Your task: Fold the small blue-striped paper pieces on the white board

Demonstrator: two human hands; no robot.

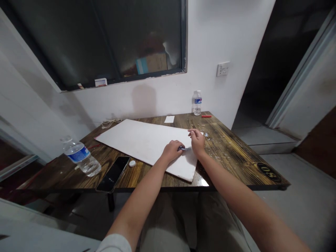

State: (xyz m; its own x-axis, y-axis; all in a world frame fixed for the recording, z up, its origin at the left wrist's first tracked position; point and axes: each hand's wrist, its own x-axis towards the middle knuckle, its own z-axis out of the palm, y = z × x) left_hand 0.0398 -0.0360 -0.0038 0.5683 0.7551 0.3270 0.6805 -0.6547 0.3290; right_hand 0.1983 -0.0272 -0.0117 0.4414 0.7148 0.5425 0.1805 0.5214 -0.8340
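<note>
While the left hand (172,149) grips a tool (187,149), the right hand (197,141) curls, contents unclear. Digits (268,171) mark the lower-right worktop (236,164).

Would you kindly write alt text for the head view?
A person's left hand holds a small dark-handled tool over a white board on a wooden table, the right hand beside it. A phone and water bottle are at left.

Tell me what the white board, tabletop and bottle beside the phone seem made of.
White board: perhaps foam or card, matte, showing no grain. Tabletop: likely varnished wood, given grain and sheen. Bottle: probably glossy plastic, see-through with highlights.
</note>
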